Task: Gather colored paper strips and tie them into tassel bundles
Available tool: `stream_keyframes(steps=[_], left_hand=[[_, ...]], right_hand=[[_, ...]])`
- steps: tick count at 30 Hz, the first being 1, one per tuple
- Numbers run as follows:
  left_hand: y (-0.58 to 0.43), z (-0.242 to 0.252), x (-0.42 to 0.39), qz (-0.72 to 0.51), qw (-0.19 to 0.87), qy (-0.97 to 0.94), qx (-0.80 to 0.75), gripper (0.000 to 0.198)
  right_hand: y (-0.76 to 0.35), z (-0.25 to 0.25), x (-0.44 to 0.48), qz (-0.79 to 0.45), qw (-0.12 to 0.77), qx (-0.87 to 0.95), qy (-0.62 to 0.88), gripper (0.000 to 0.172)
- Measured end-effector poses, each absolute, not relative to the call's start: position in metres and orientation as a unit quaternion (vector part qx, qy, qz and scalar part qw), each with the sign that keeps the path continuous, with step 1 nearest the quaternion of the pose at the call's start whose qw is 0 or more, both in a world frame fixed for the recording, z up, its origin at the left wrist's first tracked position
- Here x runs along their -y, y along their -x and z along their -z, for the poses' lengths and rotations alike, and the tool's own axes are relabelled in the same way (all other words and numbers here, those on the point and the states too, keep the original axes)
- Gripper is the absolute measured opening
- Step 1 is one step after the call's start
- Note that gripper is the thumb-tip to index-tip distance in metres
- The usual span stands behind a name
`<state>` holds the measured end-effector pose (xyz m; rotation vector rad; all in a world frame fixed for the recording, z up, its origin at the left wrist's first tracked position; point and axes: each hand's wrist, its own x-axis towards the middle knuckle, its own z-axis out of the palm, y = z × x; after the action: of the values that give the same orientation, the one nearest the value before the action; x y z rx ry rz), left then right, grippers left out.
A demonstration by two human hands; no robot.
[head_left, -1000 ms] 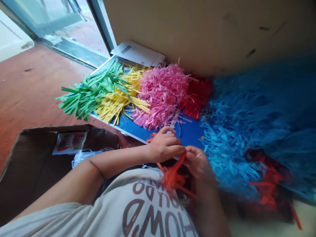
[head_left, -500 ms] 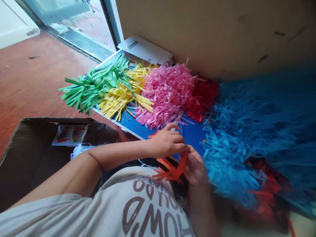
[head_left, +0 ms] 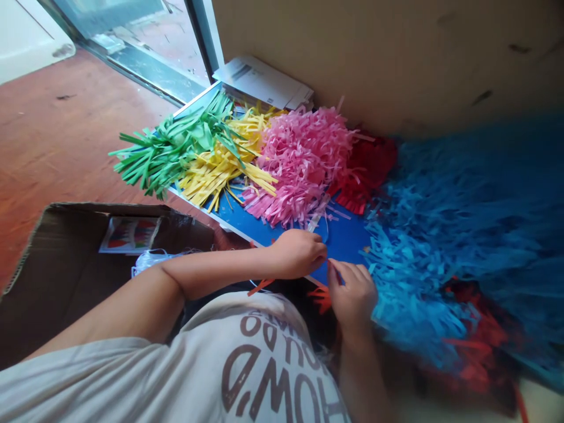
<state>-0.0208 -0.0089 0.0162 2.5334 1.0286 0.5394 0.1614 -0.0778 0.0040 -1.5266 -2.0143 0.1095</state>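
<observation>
Over the front edge of the blue table (head_left: 352, 235), my left hand (head_left: 297, 252) is curled closed, knuckles up; orange strips (head_left: 261, 286) hang below its wrist. My right hand (head_left: 351, 291) faces it with thumb and fingers pinched, their tips close to the left fingers. More orange fringe (head_left: 321, 298) shows beside the right palm. What lies between the fingertips is too small to make out. Behind the hands is a pink fringe pile (head_left: 304, 158), and a light blue fringe pile (head_left: 409, 270) lies just right of my right hand.
Green fringe (head_left: 176, 147), yellow fringe (head_left: 224, 170) and dark red fringe (head_left: 365, 170) lie along the table. A stack of papers (head_left: 264, 82) rests by the wall. At left stands a cardboard box (head_left: 53, 276) near white string (head_left: 152, 261). Red fringe (head_left: 480, 346) is at lower right.
The orange strip bunch that hung between the hands has shifted; orange now shows apart, below the left wrist and beside the right palm. My left hand has turned knuckles up, and the view has shifted slightly.
</observation>
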Motion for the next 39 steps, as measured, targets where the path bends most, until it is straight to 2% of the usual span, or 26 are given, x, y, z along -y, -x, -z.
stream_keyframes(steps=[2, 5, 7, 11, 14, 20, 26, 35, 39], left_hand=[[0.012, -0.012, 0.016, -0.248, 0.148, -0.87, -0.399, 0.019], [0.003, -0.004, 0.024, -0.339, 0.127, -0.833, -0.418, 0.027], [0.002, 0.0, 0.026, -0.388, 0.128, -0.82, -0.401, 0.029], [0.004, 0.003, 0.026, -0.444, 0.14, -0.817, -0.339, 0.028], [0.007, -0.002, 0.025, -0.467, 0.178, -0.81, -0.305, 0.028], [0.011, -0.016, 0.027, -0.448, 0.345, -0.779, -0.272, 0.024], [0.009, -0.01, 0.031, -0.44, 0.316, -0.767, -0.344, 0.026], [0.008, -0.008, 0.036, -0.451, 0.374, -0.744, -0.321, 0.023], [0.002, -0.002, 0.044, -0.507, 0.32, -0.728, -0.331, 0.016]], right_hand=[[-0.153, -0.003, 0.081, -0.022, 0.34, 0.721, 0.603, 0.017], [-0.144, -0.004, 0.085, -0.084, 0.397, 0.659, 0.633, 0.02], [-0.144, -0.006, 0.086, -0.194, 0.438, 0.592, 0.648, 0.021], [-0.151, -0.009, 0.081, -0.519, 0.507, 0.367, 0.582, 0.029], [-0.155, -0.012, 0.075, -0.641, 0.507, 0.258, 0.515, 0.035], [-0.153, -0.015, 0.073, -0.66, 0.52, 0.199, 0.504, 0.036], [-0.147, -0.01, 0.077, -0.642, 0.521, 0.18, 0.533, 0.039], [-0.14, -0.009, 0.076, -0.564, 0.582, 0.207, 0.548, 0.035], [-0.139, -0.008, 0.073, -0.532, 0.635, 0.194, 0.526, 0.028]])
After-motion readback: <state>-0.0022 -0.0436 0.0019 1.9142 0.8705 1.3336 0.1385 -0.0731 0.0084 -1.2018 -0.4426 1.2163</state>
